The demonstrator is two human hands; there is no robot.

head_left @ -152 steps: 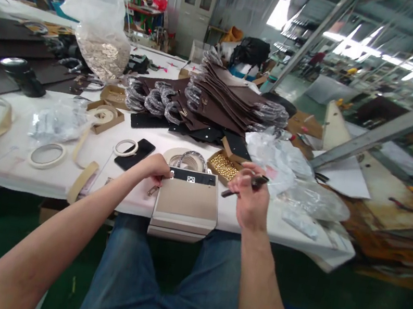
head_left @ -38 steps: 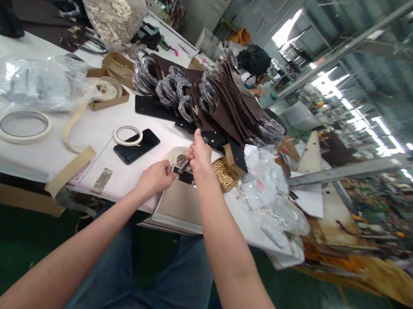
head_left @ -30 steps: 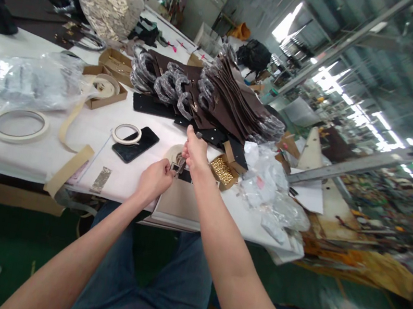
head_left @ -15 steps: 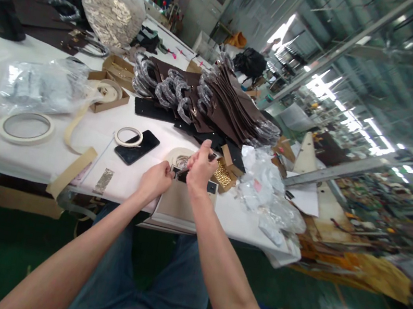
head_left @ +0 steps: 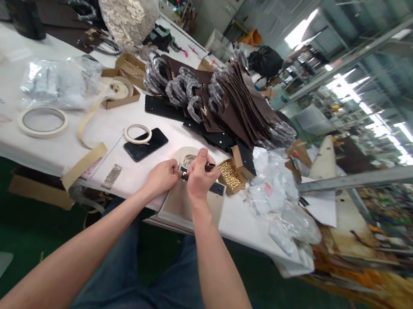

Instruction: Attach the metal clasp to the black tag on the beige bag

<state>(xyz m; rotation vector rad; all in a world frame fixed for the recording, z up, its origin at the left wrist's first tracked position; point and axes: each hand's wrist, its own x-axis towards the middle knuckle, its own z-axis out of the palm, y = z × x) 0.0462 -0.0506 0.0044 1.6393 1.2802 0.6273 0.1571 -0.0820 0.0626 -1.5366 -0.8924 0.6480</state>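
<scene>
My right hand [head_left: 201, 179] is closed in a fist, thumb up, around a slim dark-handled tool [head_left: 210, 167]; the handle's end sticks out on the right and most of it is hidden. Close beside it, my left hand [head_left: 163, 176] pinches at the upper left corner of a beige panel [head_left: 192, 206] with a black strip [head_left: 217, 188] along its top. What the left fingertips hold is too small to make out. The panel lies on others at the table's front edge. Right behind the hands sits a pale tape roll [head_left: 179, 154], partly covered.
An open box of gold-coloured studs [head_left: 231, 175] stands right of the hands. Further right lie crumpled plastic bags [head_left: 274, 187]. A phone [head_left: 146, 145] with a small tape ring [head_left: 137, 134] is on the left. Brown pieces with wrapped handles [head_left: 235, 101] are stacked behind.
The view has shifted, so the table appears further right. My right fist has lowered onto the panel's black strip, tool in hand. My left hand stays at the corner.
</scene>
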